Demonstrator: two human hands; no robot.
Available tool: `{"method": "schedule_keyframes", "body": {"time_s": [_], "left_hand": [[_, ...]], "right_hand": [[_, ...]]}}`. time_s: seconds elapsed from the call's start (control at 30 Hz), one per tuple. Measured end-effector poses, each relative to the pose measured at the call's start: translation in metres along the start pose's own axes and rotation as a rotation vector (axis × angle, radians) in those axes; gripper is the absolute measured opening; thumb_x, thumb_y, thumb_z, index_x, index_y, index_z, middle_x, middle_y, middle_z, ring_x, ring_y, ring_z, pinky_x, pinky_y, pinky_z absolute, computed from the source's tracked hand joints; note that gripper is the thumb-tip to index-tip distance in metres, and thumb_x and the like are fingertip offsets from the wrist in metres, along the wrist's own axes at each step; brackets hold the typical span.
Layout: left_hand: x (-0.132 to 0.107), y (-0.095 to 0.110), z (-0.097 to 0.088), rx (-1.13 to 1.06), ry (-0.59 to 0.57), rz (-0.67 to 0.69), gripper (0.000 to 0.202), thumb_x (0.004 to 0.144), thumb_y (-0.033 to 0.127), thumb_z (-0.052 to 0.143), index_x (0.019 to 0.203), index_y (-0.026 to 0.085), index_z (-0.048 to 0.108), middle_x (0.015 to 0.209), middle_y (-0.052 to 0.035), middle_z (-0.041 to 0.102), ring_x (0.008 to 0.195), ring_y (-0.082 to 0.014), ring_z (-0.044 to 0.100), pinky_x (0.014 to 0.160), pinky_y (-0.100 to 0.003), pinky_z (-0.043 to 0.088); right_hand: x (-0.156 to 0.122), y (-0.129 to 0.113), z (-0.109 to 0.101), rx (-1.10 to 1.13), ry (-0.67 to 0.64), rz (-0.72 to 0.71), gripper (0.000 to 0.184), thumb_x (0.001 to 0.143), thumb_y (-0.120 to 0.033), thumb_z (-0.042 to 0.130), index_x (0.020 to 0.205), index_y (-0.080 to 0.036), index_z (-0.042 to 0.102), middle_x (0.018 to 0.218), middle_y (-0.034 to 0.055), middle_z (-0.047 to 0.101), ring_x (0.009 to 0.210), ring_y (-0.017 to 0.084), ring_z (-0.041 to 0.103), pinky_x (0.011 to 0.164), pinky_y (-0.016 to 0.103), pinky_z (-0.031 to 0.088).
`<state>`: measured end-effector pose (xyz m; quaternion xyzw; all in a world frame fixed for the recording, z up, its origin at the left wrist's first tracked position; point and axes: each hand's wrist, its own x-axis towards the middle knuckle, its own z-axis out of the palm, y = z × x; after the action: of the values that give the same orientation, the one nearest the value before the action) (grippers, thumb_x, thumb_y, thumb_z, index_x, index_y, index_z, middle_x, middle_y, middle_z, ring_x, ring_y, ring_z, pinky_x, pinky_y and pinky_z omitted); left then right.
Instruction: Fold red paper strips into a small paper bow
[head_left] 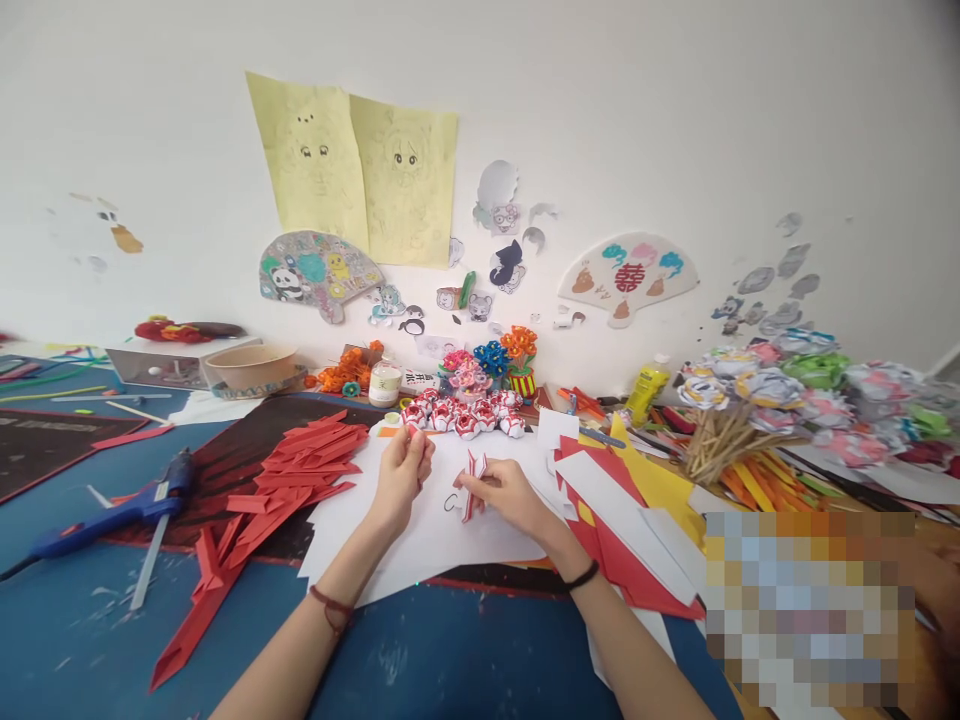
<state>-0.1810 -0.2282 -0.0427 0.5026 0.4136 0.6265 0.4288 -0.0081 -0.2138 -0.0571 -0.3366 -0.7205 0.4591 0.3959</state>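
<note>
Right hand (510, 495): thumb and fingertips closed in a pinch on 1 folded red-and-white paper (471, 492), held on edge above a spread of white sheets (420, 560). Left hand (405, 470): near the folded paper but apart from it, fingers curled in and thumb against the index finger; whether anything small lies within cannot be told. At the far edge of the white sheets: a cluster of red-and-white paper flowers (465, 415). Left of the sheets: a heap of folded red strips (300, 480), then a blue glue gun (105, 528). Right: red paper (602, 546) and yellow paper (649, 465) beneath white strips, with stemmed paper flowers (776, 390) farther out. Background: wall bearing 2 decorated fans (630, 280) and 2 yellow drawings (405, 190).
</note>
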Motion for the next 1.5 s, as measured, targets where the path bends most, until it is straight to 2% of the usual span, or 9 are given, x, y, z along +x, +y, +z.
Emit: {"method": "schedule_keyframes", "body": {"time_s": [0.2,0.33,0.43,0.57,0.7,0.83,1.07,1.33,1.5], "left_hand": [[-0.011,0.003,0.008,0.405,-0.127,0.199,0.029,0.084,0.047,0.056,0.084,0.018,0.056,0.059,0.0070,0.041,0.052,-0.0078,0.035,0.051,-0.019,0.030],[-0.015,0.003,0.007,0.545,-0.189,0.218,0.028,0.082,0.044,0.060,0.091,0.018,0.060,0.050,0.0096,0.033,0.048,-0.0081,0.034,0.049,-0.019,0.027],[-0.015,0.003,0.006,0.555,-0.197,0.234,0.027,0.082,0.043,0.060,0.091,0.017,0.062,0.050,0.0096,0.034,0.048,-0.0080,0.034,0.050,-0.019,0.028],[-0.014,0.006,0.005,0.525,-0.217,0.226,0.028,0.082,0.043,0.059,0.091,0.017,0.062,0.052,0.0094,0.033,0.049,-0.0080,0.034,0.050,-0.019,0.027],[-0.016,0.010,0.005,0.626,-0.160,0.270,0.023,0.084,0.040,0.058,0.090,0.018,0.061,0.054,0.0094,0.030,0.050,-0.0080,0.033,0.051,-0.019,0.027],[-0.018,0.011,0.005,0.733,-0.108,0.364,0.018,0.087,0.035,0.054,0.091,0.019,0.060,0.054,0.0093,0.033,0.050,-0.0078,0.036,0.053,-0.019,0.028],[-0.022,0.007,0.005,0.880,-0.165,0.461,0.015,0.090,0.029,0.049,0.096,0.022,0.061,0.059,0.0075,0.044,0.053,-0.0081,0.042,0.057,-0.019,0.031],[-0.020,0.004,0.007,0.845,-0.136,0.367,0.019,0.088,0.037,0.052,0.094,0.021,0.062,0.055,0.0080,0.041,0.050,-0.0088,0.039,0.054,-0.019,0.029],[-0.018,0.006,0.007,0.792,-0.174,0.346,0.020,0.088,0.036,0.051,0.091,0.021,0.064,0.052,0.0084,0.039,0.049,-0.0086,0.036,0.053,-0.019,0.028]], "right_hand": [[-0.003,-0.004,-0.001,-0.109,0.007,-0.090,0.039,0.083,-0.049,0.060,0.063,-0.015,0.060,0.060,-0.0004,0.057,0.051,0.011,0.055,0.051,0.023,0.043],[-0.002,-0.002,-0.001,-0.327,0.085,-0.231,0.040,0.087,-0.043,0.057,0.058,-0.016,0.057,0.061,-0.0007,0.056,0.052,0.010,0.051,0.051,0.022,0.039],[0.000,0.001,-0.001,-0.432,0.131,-0.306,0.039,0.087,-0.038,0.059,0.055,-0.017,0.055,0.056,-0.0022,0.052,0.051,0.009,0.047,0.051,0.022,0.036],[0.000,0.001,-0.001,-0.421,0.132,-0.333,0.037,0.087,-0.035,0.059,0.055,-0.017,0.055,0.057,-0.0023,0.052,0.051,0.009,0.047,0.052,0.022,0.036],[-0.001,-0.002,-0.001,-0.446,0.155,-0.338,0.037,0.088,-0.033,0.059,0.055,-0.017,0.056,0.059,-0.0024,0.050,0.052,0.009,0.046,0.053,0.022,0.036],[-0.003,0.000,-0.001,-0.525,0.181,-0.335,0.035,0.088,-0.029,0.059,0.056,-0.017,0.054,0.061,-0.0025,0.048,0.054,0.009,0.047,0.056,0.023,0.037],[-0.004,0.007,-0.002,-0.655,0.246,-0.366,0.032,0.088,-0.022,0.059,0.061,-0.019,0.042,0.063,-0.0037,0.042,0.055,0.010,0.042,0.055,0.023,0.034],[-0.005,0.008,-0.003,-0.739,0.264,-0.427,0.030,0.090,-0.022,0.055,0.064,-0.020,0.040,0.065,-0.0027,0.042,0.055,0.010,0.040,0.054,0.024,0.032],[-0.006,0.004,-0.002,-0.739,0.280,-0.465,0.026,0.093,-0.026,0.051,0.069,-0.019,0.045,0.069,-0.0007,0.046,0.057,0.011,0.042,0.055,0.024,0.034]]}}
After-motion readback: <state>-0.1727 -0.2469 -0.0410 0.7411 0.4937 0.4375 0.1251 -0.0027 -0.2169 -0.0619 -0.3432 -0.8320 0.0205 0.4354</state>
